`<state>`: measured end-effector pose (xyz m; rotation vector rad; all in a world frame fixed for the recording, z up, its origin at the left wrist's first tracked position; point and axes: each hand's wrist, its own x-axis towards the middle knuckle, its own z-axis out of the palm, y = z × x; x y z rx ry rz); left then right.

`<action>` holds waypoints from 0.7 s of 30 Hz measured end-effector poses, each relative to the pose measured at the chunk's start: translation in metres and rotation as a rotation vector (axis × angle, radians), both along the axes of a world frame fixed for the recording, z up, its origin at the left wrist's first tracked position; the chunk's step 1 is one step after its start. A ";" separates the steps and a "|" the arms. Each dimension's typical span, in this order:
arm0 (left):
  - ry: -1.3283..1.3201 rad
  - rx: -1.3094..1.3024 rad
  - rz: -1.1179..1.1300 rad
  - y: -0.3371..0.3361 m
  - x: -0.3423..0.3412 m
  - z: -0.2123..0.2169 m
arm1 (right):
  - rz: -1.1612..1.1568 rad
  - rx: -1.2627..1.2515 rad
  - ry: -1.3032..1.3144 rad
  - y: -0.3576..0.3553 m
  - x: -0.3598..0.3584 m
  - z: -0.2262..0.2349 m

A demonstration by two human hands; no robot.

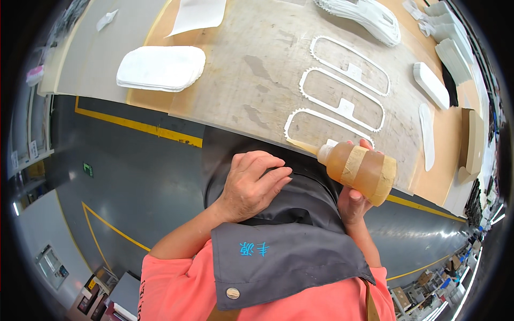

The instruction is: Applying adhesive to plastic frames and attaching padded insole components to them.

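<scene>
My right hand (pixel 353 206) is wrapped round an amber squeeze bottle (pixel 369 168) banded with tan tape. The bottle lies tilted sideways at the table's near edge, its thin nozzle pointing left. That nozzle's tip is by the left end of the nearest white oval frame (pixel 326 116); whether it touches cannot be made out. Two more such frames, a middle one (pixel 342 109) and a far one (pixel 350 69), lie beyond it, with toothed edges and small tabs. Over my dark apron (pixel 292 257), my left hand (pixel 254 184) is loosely curled, fingers together, with nothing visible in it.
On the table (pixel 230 96), a stack of white rounded pads (pixel 160 67) sits at left and a white sheet (pixel 198 16) behind it. A pile of white frames (pixel 364 18) lies at the far side. At right are a white pad stack (pixel 431 85) and a cardboard box (pixel 471 142).
</scene>
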<state>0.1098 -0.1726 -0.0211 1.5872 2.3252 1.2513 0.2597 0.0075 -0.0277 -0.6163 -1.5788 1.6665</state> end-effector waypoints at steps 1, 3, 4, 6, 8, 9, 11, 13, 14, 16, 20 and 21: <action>-0.003 0.001 0.002 0.000 0.000 -0.001 | 0.003 -0.005 -0.007 0.000 -0.001 0.001; -0.012 0.001 0.004 0.000 -0.001 -0.001 | 0.010 -0.014 -0.020 0.001 -0.002 0.002; -0.017 0.001 0.004 0.000 -0.002 -0.002 | 0.015 -0.012 -0.023 0.002 -0.002 0.002; -0.022 0.001 0.004 0.000 -0.003 -0.002 | 0.026 -0.006 -0.029 0.003 0.001 0.003; -0.023 -0.003 0.007 -0.001 -0.004 -0.002 | 0.030 -0.010 -0.034 0.003 0.004 0.003; -0.023 -0.006 0.009 -0.002 -0.004 -0.003 | 0.036 -0.001 -0.037 0.002 0.003 0.003; -0.028 -0.004 0.003 -0.001 -0.005 -0.003 | 0.044 0.033 -0.049 0.003 0.002 0.001; -0.031 -0.003 0.002 -0.001 -0.006 -0.004 | 0.049 0.058 -0.051 0.004 0.000 -0.001; -0.034 -0.006 0.002 -0.001 -0.006 -0.004 | 0.047 0.060 -0.047 0.003 -0.002 -0.001; -0.039 -0.011 0.000 -0.001 -0.007 -0.003 | 0.052 0.072 -0.040 0.004 -0.004 -0.003; -0.028 -0.010 0.000 -0.001 -0.008 -0.005 | 0.069 0.102 -0.033 0.006 -0.007 -0.005; -0.029 -0.010 0.001 -0.001 -0.009 -0.005 | 0.059 0.098 -0.041 0.006 -0.008 -0.004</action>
